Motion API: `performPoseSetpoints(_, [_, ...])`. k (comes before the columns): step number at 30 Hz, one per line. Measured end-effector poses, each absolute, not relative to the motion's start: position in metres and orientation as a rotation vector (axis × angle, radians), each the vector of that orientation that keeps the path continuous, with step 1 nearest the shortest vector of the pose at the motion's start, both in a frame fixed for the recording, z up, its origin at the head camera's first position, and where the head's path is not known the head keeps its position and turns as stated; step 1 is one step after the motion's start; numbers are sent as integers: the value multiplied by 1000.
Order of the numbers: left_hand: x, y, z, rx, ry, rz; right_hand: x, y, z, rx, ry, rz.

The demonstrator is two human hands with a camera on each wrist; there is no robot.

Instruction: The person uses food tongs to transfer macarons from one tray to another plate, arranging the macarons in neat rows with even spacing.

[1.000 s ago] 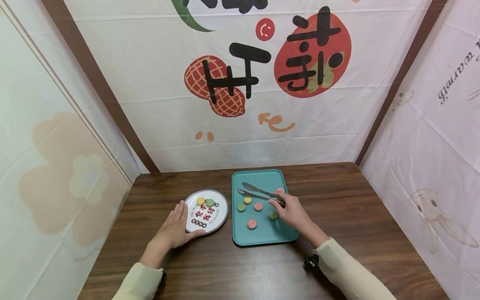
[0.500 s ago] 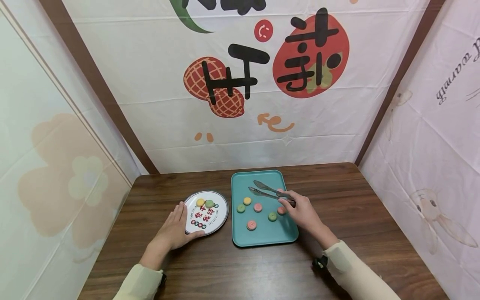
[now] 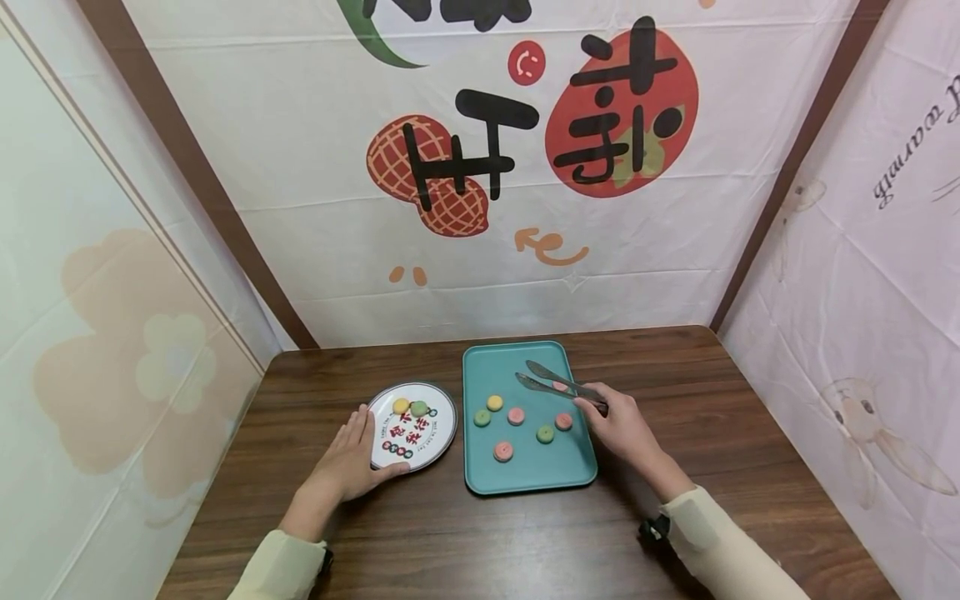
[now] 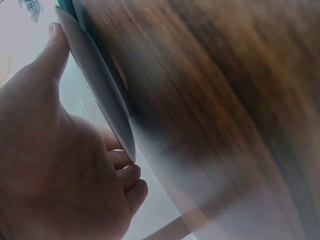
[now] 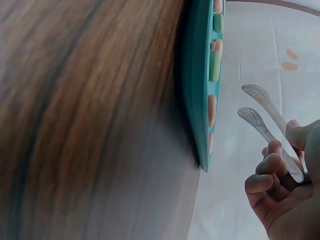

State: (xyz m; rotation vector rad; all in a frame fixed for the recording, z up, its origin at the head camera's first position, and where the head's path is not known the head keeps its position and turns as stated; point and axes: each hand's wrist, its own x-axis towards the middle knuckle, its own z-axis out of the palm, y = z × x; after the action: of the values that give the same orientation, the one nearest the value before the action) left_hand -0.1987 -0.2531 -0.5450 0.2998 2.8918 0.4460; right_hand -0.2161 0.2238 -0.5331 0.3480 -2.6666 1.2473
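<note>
My right hand [image 3: 622, 425] holds metal tongs [image 3: 558, 386] over the right side of a teal tray [image 3: 525, 477]. The perforated tips [image 5: 252, 117] of the tongs stand apart with nothing between them. On the tray lie several macarons, among them a yellow macaron [image 3: 494, 402], a green macaron [image 3: 544, 433] and a pink macaron [image 3: 503, 451]. My left hand [image 3: 347, 454] lies against the left and near rim of a round white plate [image 3: 438, 437], fingers and thumb spread along it. On the plate a yellow macaron [image 3: 401, 406] sits beside a green macaron [image 3: 418, 408].
Plate and tray stand side by side on a dark wooden table [image 3: 495, 550]. A printed cloth [image 3: 337, 275] hangs behind the table's far edge, with more cloth at the left and right.
My right hand has drawn the tongs to the right across the tray, uncovering a pink macaron near its right edge. The left hand stays at the plate.
</note>
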Motion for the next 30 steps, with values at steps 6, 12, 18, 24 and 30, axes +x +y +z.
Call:
performPoseSetpoints(6, [-199,-252,-543,304,2895,451,-216,233,-534,326,-2666,1222])
performPoseSetpoints(12, [-196,-252,-543,306,2895,457,-215,242,-535,299,-2679,1164])
performPoseSetpoints(18, [-196,-252,-545,323,2906,448,-213,248,-535,273,-2703,1109])
performPoseSetpoints(24, [-197,-252,-545,311,2902,434,-212,253,-535,247,-2729,1078])
performPoseSetpoints(30, [-195,-252,-545,316,2911,450,-209,257,-536,233,-2734,1043])
